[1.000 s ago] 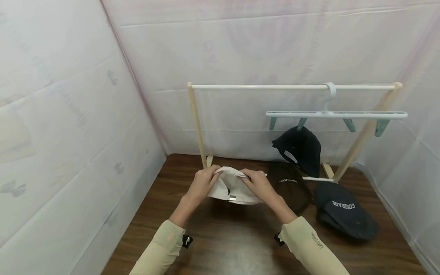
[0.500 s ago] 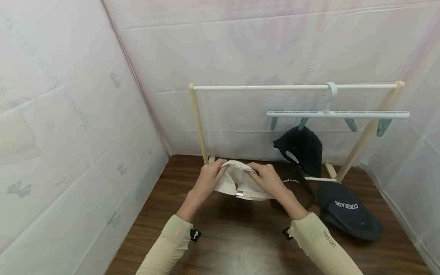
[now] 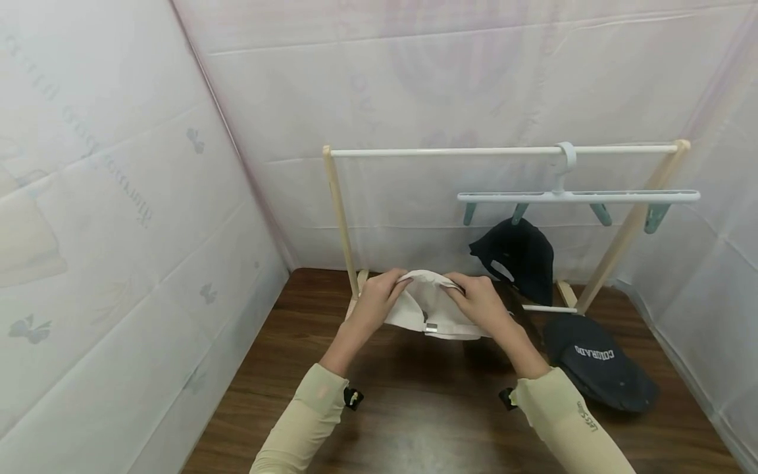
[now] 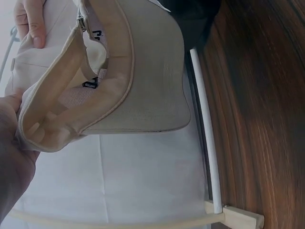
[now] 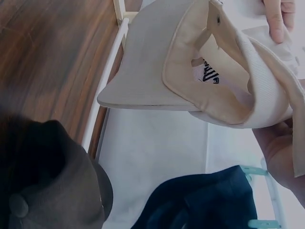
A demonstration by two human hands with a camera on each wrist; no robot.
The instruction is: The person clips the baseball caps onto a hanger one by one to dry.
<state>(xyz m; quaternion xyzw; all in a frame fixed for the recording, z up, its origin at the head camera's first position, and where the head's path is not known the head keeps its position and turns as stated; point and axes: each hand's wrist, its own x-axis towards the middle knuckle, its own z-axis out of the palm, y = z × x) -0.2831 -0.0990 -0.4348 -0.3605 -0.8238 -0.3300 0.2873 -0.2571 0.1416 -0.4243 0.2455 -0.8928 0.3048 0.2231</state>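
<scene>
A cream baseball cap (image 3: 435, 306) is held up over the table between both hands, its strap and metal buckle towards me. My left hand (image 3: 378, 301) pinches the cap's left edge, with the thumb towards the middle. On the opposite edge, my right hand (image 3: 484, 306) grips in the same way. The wrist views look into the cap, where the sweatband and the brim (image 4: 152, 81) show; the fingers behind the fabric are partly hidden. Near my right hand, a black cap (image 3: 521, 257) hangs below a white hanger (image 3: 533, 197) with teal clips (image 3: 519, 213).
The hanger hooks onto the white bar (image 3: 426, 153) of a wooden-legged rack. A dark grey cap (image 3: 592, 368) lettered COLORADO lies right on the brown table (image 3: 414, 408). A brown cap (image 5: 62, 176) lies behind my right arm, mostly hidden in the head view.
Both hands have carried the cream cap to the right and slightly farther away. It now covers more of the brown cap. The hanger and the black cap have stayed in place.
</scene>
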